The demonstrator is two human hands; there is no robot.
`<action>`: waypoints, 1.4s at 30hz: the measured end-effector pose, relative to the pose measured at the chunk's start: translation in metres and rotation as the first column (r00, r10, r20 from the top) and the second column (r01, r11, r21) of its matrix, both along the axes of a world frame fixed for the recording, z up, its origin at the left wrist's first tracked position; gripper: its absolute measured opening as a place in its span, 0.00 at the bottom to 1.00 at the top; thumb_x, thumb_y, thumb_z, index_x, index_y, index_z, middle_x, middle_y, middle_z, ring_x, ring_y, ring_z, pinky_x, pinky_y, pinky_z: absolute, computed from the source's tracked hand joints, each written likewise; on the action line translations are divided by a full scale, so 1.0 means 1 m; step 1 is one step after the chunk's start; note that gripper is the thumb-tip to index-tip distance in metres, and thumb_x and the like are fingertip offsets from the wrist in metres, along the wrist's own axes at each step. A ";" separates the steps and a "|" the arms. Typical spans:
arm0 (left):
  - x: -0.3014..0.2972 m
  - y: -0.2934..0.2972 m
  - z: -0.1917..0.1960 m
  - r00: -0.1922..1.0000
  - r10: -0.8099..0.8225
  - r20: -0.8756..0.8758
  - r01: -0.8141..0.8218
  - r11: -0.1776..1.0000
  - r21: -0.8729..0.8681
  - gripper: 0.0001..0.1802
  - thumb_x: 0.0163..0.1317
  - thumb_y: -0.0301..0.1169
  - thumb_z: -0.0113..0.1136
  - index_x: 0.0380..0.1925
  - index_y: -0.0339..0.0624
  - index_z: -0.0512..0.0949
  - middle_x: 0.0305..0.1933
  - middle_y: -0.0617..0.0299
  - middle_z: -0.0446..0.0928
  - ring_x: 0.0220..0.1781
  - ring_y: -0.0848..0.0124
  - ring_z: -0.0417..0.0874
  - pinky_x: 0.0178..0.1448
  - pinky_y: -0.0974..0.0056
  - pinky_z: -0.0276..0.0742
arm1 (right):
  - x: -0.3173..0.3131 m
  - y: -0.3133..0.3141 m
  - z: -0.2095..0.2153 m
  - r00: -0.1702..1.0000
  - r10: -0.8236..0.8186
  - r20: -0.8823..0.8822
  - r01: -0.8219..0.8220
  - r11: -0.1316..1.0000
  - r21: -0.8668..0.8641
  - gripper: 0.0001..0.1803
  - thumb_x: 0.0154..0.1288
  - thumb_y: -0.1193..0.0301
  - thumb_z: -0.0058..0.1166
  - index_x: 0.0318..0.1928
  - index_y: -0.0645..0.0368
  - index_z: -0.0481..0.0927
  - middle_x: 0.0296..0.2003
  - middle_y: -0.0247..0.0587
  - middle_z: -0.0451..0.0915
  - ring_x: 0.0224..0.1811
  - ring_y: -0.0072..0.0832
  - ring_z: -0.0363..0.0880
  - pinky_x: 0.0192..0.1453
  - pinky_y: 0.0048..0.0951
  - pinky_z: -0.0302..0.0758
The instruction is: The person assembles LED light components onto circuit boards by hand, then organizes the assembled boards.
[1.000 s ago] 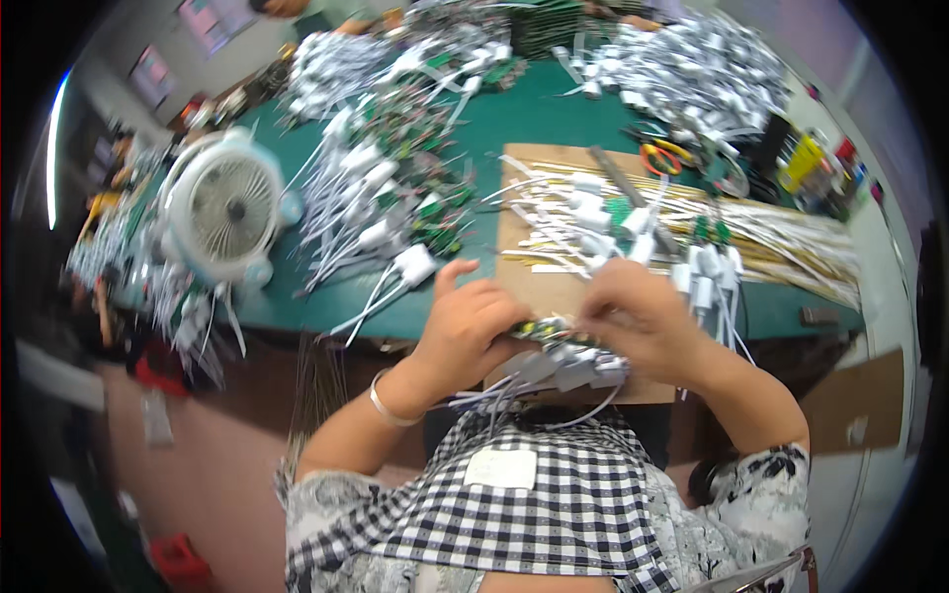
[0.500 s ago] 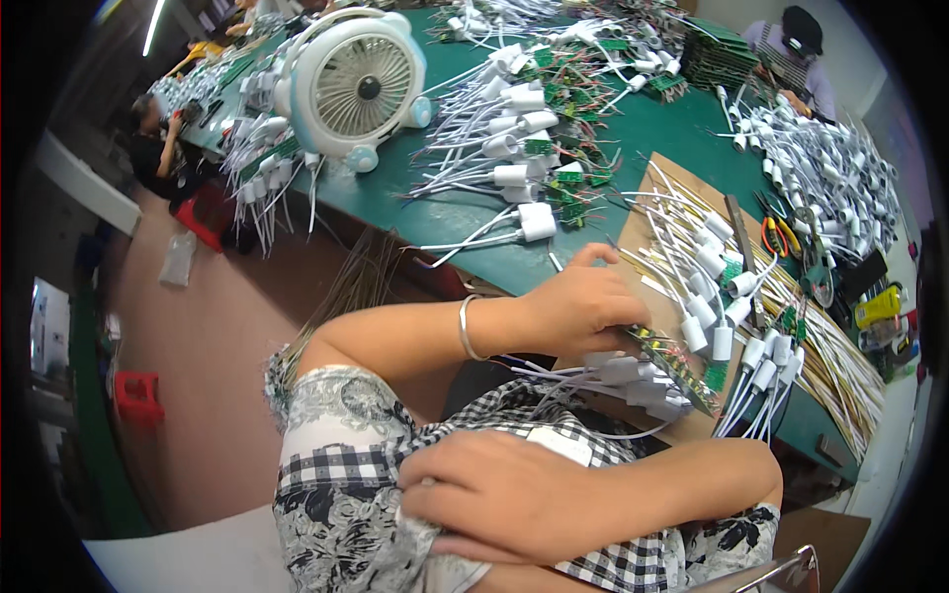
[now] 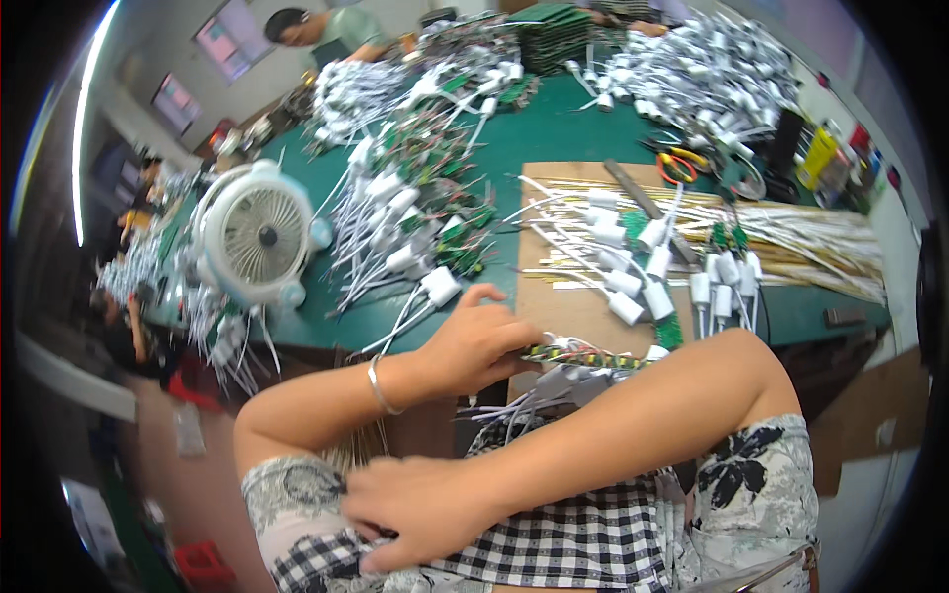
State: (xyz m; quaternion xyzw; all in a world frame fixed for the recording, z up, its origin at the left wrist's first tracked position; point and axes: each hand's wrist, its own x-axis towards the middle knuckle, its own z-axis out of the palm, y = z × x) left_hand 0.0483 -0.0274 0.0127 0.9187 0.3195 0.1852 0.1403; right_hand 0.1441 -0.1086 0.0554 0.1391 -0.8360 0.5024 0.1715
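My left hand [image 3: 484,341], with a bangle on its wrist, pinches one end of a narrow circuit board strip [image 3: 583,358] at the table's near edge. Yellow parts and thin wires show along that strip. Below it hang white lamp sockets [image 3: 554,383] with white wires, partly hidden by my right forearm. That forearm crosses in front of my body. My right hand [image 3: 420,504] lies against my left sleeve and checked apron, slightly blurred, its thumb apart from the fingers and no tool or part visible in it.
A cardboard sheet [image 3: 554,296] on the green table [image 3: 534,128] bears more sockets [image 3: 623,282] and wires. A white fan [image 3: 262,237] stands left. Pliers [image 3: 682,163], a metal bar [image 3: 643,203] and a socket heap [image 3: 692,79] lie beyond. A co-worker [image 3: 331,35] sits opposite.
The view has swung up and to the right, bringing the co-worker opposite into sight. My left hand keeps the board strip. My right hand stays at the left sleeve, its thumb now more visible.
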 end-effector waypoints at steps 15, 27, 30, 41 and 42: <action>0.017 0.004 0.001 0.986 0.155 0.061 -0.151 0.987 -0.052 0.15 0.42 0.23 0.66 0.33 0.48 0.78 0.26 0.67 0.78 0.28 0.69 0.75 0.55 0.60 0.60 | 0.044 0.017 0.042 0.845 0.101 -0.525 0.018 0.976 0.216 0.13 0.53 0.64 0.53 0.27 0.62 0.77 0.29 0.44 0.81 0.28 0.42 0.78 0.33 0.38 0.73; 0.037 -0.028 -0.018 0.900 0.314 0.302 -0.307 0.949 -0.073 0.17 0.40 0.25 0.67 0.35 0.48 0.77 0.33 0.67 0.77 0.39 0.65 0.75 0.57 0.55 0.55 | 0.198 0.103 -0.064 0.600 -0.798 -0.049 0.785 0.576 0.228 0.18 0.57 0.60 0.56 0.44 0.59 0.77 0.41 0.43 0.77 0.48 0.37 0.73 0.54 0.36 0.68; 0.039 -0.030 -0.020 0.908 0.305 0.288 -0.308 0.951 -0.038 0.16 0.41 0.27 0.67 0.34 0.48 0.77 0.32 0.67 0.77 0.39 0.66 0.75 0.56 0.55 0.56 | 0.174 0.092 -0.062 0.623 -0.782 0.016 0.772 0.617 0.153 0.18 0.56 0.59 0.57 0.42 0.58 0.77 0.42 0.43 0.76 0.48 0.39 0.73 0.54 0.37 0.67; 0.043 -0.042 -0.030 0.895 0.320 0.312 -0.372 0.920 0.123 0.17 0.39 0.29 0.67 0.33 0.51 0.77 0.30 0.70 0.77 0.38 0.69 0.76 0.57 0.55 0.55 | 0.155 0.085 -0.050 0.702 -0.708 -0.077 0.710 0.688 0.149 0.07 0.54 0.68 0.58 0.31 0.56 0.76 0.31 0.37 0.73 0.37 0.36 0.71 0.44 0.36 0.67; 0.044 -0.041 -0.030 0.891 0.325 0.318 -0.377 0.918 0.119 0.17 0.39 0.29 0.67 0.33 0.51 0.77 0.30 0.70 0.77 0.38 0.69 0.76 0.57 0.55 0.55 | 0.156 0.083 -0.053 0.711 -0.682 -0.171 0.703 0.688 0.182 0.07 0.54 0.68 0.58 0.30 0.56 0.75 0.29 0.36 0.73 0.35 0.35 0.71 0.42 0.35 0.67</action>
